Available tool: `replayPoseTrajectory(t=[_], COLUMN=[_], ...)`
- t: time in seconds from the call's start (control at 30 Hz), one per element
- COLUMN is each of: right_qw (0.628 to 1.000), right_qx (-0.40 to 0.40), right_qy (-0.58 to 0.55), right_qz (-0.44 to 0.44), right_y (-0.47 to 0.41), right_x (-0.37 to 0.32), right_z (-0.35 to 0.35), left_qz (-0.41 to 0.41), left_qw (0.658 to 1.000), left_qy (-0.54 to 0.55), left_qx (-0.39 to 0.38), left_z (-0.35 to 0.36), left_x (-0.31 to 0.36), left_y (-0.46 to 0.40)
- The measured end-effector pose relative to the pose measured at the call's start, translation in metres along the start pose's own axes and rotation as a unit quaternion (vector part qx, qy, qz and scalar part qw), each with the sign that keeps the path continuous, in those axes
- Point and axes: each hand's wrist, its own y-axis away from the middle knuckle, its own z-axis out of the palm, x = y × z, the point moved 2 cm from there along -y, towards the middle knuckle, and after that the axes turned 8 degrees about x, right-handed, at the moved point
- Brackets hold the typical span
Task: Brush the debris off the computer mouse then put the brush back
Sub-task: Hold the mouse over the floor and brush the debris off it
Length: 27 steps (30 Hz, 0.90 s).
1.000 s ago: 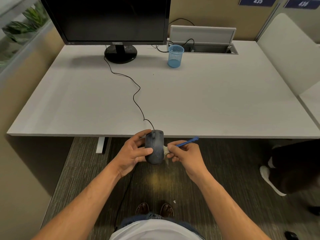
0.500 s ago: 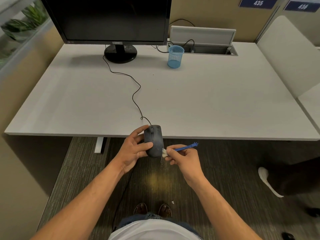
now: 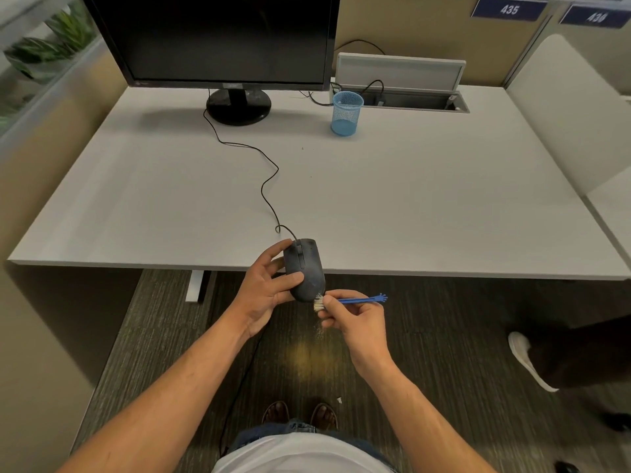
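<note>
My left hand [image 3: 264, 295] grips a dark grey wired computer mouse [image 3: 305, 268], held off the front edge of the white desk [image 3: 409, 206] over the floor. My right hand [image 3: 355, 322] pinches a small brush [image 3: 355, 299] with a thin blue handle and pale bristles. The bristles touch the mouse's rear lower corner. A thin stream of fine debris [image 3: 319, 331] falls from the bristles toward the carpet. The mouse cable [image 3: 263, 186] runs back across the desk toward the monitor.
A blue mesh pen cup [image 3: 346, 113] stands at the back of the desk beside the black monitor [image 3: 218, 42] and an open cable tray [image 3: 399, 83]. Another person's leg and white shoe [image 3: 527, 360] are at the right. My feet [image 3: 300, 413] stand on carpet.
The brush has swept down the mouse's right side to its rear corner, and debris now falls from the bristles. Both hands have drifted slightly toward the desk edge.
</note>
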Motion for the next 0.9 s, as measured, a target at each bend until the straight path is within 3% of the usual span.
replayPoseTrajectory(t=[0.53, 0.9], right_qw=[0.999, 1.000], right_qx=[-0.045, 0.016], right_qy=[-0.011, -0.021], right_qz=[0.022, 0.001], right_y=[0.003, -0.024], right_x=[0.000, -0.028], right_z=[-0.009, -0.021], left_qz=[-0.006, -0.017], left_qw=[1.000, 0.999], left_qy=[-0.006, -0.016], left_qx=[-0.008, -0.047], left_z=[-0.005, -0.007], left_x=[-0.003, -0.003], left_y=[0.000, 0.003])
